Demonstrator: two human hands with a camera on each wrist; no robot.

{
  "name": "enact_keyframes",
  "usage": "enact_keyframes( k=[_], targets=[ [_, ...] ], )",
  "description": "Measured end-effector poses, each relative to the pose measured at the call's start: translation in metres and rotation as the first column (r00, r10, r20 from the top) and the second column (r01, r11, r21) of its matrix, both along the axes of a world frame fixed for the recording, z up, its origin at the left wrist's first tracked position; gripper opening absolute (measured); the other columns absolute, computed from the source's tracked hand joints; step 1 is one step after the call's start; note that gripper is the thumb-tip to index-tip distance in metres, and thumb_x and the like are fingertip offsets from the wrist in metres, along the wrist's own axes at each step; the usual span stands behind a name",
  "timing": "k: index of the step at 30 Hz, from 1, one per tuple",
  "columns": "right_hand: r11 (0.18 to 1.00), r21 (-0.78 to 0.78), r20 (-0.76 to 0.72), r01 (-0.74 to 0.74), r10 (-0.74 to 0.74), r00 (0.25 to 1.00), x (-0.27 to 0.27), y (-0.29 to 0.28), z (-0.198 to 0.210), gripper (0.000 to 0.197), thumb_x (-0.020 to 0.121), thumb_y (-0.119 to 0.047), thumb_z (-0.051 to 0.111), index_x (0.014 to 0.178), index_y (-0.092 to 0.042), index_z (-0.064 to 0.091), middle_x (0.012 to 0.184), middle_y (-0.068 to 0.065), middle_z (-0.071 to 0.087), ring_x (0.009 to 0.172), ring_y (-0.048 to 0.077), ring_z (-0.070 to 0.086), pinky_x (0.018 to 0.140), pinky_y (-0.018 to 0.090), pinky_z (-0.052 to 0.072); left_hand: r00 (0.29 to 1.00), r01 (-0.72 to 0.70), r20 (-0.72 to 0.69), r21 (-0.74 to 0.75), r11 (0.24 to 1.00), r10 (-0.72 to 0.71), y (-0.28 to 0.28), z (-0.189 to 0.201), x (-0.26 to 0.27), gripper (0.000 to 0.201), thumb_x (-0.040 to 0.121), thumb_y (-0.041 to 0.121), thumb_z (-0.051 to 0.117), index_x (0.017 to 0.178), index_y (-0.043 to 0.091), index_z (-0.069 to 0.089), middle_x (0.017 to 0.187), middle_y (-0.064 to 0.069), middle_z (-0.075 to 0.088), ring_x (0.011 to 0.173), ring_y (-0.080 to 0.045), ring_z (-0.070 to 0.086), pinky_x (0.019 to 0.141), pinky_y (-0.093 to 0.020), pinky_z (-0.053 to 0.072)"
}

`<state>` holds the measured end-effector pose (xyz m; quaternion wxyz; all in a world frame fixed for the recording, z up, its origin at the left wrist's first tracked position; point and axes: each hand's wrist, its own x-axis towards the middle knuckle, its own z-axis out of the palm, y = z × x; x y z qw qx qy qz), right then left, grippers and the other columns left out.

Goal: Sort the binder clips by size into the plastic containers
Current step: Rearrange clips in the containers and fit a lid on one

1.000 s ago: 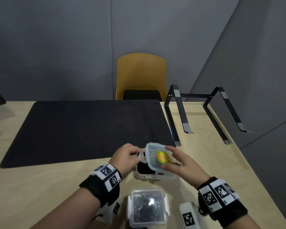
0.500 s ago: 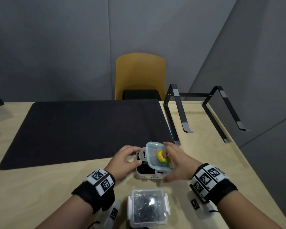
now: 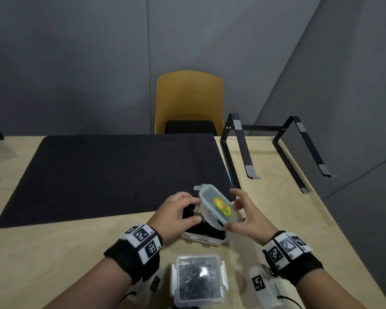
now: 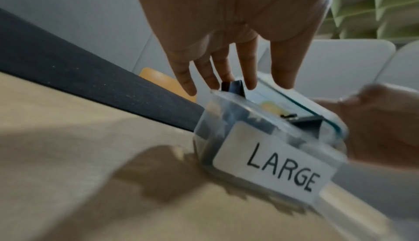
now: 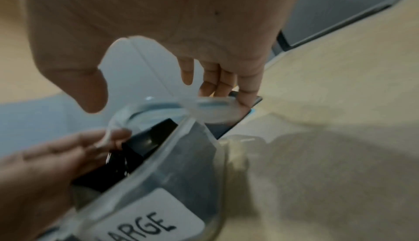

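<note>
A clear container labelled LARGE (image 3: 204,239) (image 4: 260,146) (image 5: 181,182) stands on the wooden table by the mat's near right corner, with black binder clips (image 3: 194,216) (image 5: 145,142) inside. Its lid (image 3: 218,206) (image 4: 292,105) (image 5: 204,105), blue-rimmed with a yellow-green sticker, is tilted steeply above the box. My right hand (image 3: 239,210) (image 5: 217,81) grips the lid's right side. My left hand (image 3: 187,207) (image 4: 238,65) pinches its left edge near the tab, fingers reaching over the clips. A second clear container (image 3: 198,279), closed and full of small dark clips, sits nearer me.
A large black mat (image 3: 112,175) covers the table's middle. A black metal laptop stand (image 3: 276,150) stands at the right rear. A yellow chair (image 3: 188,99) is behind the table. The table's right edge (image 3: 334,219) runs close to my right wrist.
The lid has swung from facing me to a steep slant, its top edge moved back over the box. My left hand shifted onto the lid's left edge.
</note>
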<state>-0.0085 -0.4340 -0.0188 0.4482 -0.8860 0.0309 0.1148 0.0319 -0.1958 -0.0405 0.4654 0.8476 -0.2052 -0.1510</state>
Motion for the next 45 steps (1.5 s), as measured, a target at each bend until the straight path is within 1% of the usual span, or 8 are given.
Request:
enact_keyframes(
  k=[9,13,18,25,32,37,40,45],
  targets=[
    [0.987,-0.158,-0.068,0.000,-0.010,0.998,-0.007,0.001,-0.004,0.091,0.045,-0.075,0.062,0.123,-0.031,0.044,0.112,-0.005,0.046,0.105,0.010,0.046,0.092,0.028,0.043,0.976,0.069,0.186,0.249,0.966,-0.117,-0.007,0.001,-0.003,0.072,0.067,0.069,0.050,0.131,0.037,0.051,0.126,0.017,0.045,0.127,-0.004,0.034,0.111,-0.033,0.028],
    [0.994,-0.091,-0.110,0.053,-0.063,0.992,-0.002,0.005,-0.007,0.065,0.059,-0.054,0.077,0.107,-0.026,0.044,0.111,-0.003,0.050,0.095,0.010,0.053,0.075,0.023,0.042,0.974,0.109,0.160,0.289,0.951,-0.160,-0.013,0.002,-0.006,0.084,0.062,0.077,0.043,0.138,0.041,0.040,0.143,0.020,0.036,0.140,-0.003,0.019,0.116,-0.029,0.013],
    [0.992,0.083,-0.118,0.096,-0.086,0.989,-0.001,0.014,-0.002,0.067,0.054,-0.055,0.067,0.106,-0.021,0.042,0.103,0.000,0.052,0.083,0.010,0.054,0.067,0.021,0.041,0.961,0.117,0.189,0.388,0.914,-0.203,-0.020,0.005,-0.006,0.072,0.076,0.065,0.059,0.139,0.036,0.041,0.145,0.017,0.034,0.140,-0.004,0.018,0.114,-0.027,0.009],
    [0.957,0.256,-0.168,0.140,-0.098,0.981,-0.006,0.016,0.004,0.072,0.053,-0.061,0.055,0.119,-0.036,0.040,0.111,-0.005,0.053,0.097,0.016,0.058,0.072,0.026,0.046,0.888,0.160,0.280,0.557,0.815,-0.365,-0.020,0.011,-0.003,0.076,0.075,0.076,0.038,0.139,0.035,0.042,0.137,0.015,0.045,0.138,-0.007,0.020,0.112,-0.031,0.010],
    [0.944,0.295,-0.149,0.147,-0.106,0.983,-0.013,0.014,0.014,0.066,0.054,-0.063,0.052,0.116,-0.041,0.041,0.118,-0.006,0.053,0.100,0.007,0.055,0.071,0.022,0.042,0.900,0.124,0.260,0.617,0.777,-0.350,-0.025,0.008,-0.012,0.092,0.069,0.077,0.020,0.145,0.026,0.024,0.150,0.005,0.023,0.142,-0.014,0.013,0.115,-0.033,0.005],
    [0.935,0.311,-0.129,0.171,-0.137,0.982,-0.019,0.007,0.015,0.070,0.056,-0.064,0.053,0.121,-0.038,0.041,0.121,-0.005,0.053,0.104,0.011,0.056,0.080,0.033,0.047,0.767,0.198,0.345,0.675,0.711,-0.541,-0.027,0.007,-0.013,0.059,0.092,0.056,0.026,0.145,0.029,0.029,0.148,0.005,0.040,0.138,-0.014,0.036,0.115,-0.040,0.009],
    [0.933,0.317,-0.122,0.172,-0.140,0.983,-0.021,0.006,0.016,0.069,0.057,-0.063,0.053,0.120,-0.039,0.042,0.121,-0.007,0.052,0.105,0.011,0.056,0.084,0.037,0.047,0.767,0.256,0.273,0.699,0.667,-0.581,-0.027,0.007,-0.011,0.061,0.094,0.056,0.008,0.150,0.032,0.004,0.159,0.008,0.008,0.147,-0.012,0.002,0.113,-0.039,-0.019],
    [0.940,0.314,-0.096,0.137,-0.112,0.989,-0.022,0.010,0.020,0.071,0.059,-0.062,0.053,0.124,-0.035,0.041,0.124,-0.008,0.050,0.107,0.010,0.055,0.084,0.037,0.048,0.774,0.301,0.220,0.697,0.651,-0.594,-0.028,0.008,-0.010,0.073,0.080,0.061,-0.007,0.148,0.035,-0.009,0.160,0.008,-0.005,0.146,-0.009,-0.010,0.112,-0.040,-0.020]
  ],
)
